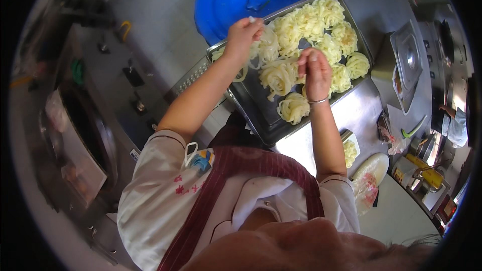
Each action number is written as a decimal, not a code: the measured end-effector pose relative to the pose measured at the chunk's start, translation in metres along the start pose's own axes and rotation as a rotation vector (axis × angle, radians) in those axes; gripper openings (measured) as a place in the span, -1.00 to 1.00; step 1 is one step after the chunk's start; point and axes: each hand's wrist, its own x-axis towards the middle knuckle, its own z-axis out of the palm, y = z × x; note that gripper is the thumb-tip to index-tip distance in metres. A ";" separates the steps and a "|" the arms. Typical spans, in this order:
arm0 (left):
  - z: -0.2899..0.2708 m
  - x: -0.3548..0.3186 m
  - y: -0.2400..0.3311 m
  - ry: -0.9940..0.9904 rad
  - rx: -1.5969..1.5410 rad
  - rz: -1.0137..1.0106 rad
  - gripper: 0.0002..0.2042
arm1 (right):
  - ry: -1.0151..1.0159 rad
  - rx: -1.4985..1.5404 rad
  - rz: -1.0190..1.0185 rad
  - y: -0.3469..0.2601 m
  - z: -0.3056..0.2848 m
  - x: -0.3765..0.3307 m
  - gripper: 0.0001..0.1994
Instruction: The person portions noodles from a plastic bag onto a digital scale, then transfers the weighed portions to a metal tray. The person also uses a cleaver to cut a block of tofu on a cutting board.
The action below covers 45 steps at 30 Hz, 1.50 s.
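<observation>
A: Quick one, where's the food sitting?
B: Noodle nests (279, 77) are lying in the metal tray (251, 103), crowding its far and right parts. A blue lid (236, 0) is showing past the far-left rim.
A: Grips?
B: Left hand (245, 35): fingers curling in, tips bunching together, hanging beside paler noodle strands (268, 45). Can't tell if it's pinching any. Right hand (316, 73): fingers bending loosely above the nests; can't tell if they're touching.
A: Handling it well?
B: My call: using fingertips lightly, teasing strands apart without tearing, coiling them loosely, leaving gaps so nests aren't sticking. Also watching the bracelet (318, 101); it's sitting near a nest and could be snagging strands.
</observation>
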 end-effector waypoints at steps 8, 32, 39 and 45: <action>-0.012 0.017 -0.048 -0.199 1.098 0.595 -0.87 | 0.059 -0.316 -0.118 -0.034 -0.047 0.079 -0.77; -0.068 -0.038 -0.031 -0.220 0.984 0.641 -0.56 | 0.653 -0.819 0.150 -0.111 -0.268 -0.220 -0.73; 0.008 -0.112 -0.047 -0.479 0.851 0.681 -0.58 | 0.429 -1.564 0.372 -0.048 -0.272 -0.376 -0.23; 0.074 -0.201 -0.085 -0.801 0.967 0.726 -0.61 | 0.480 -1.350 0.239 -0.022 -0.279 -0.412 -0.34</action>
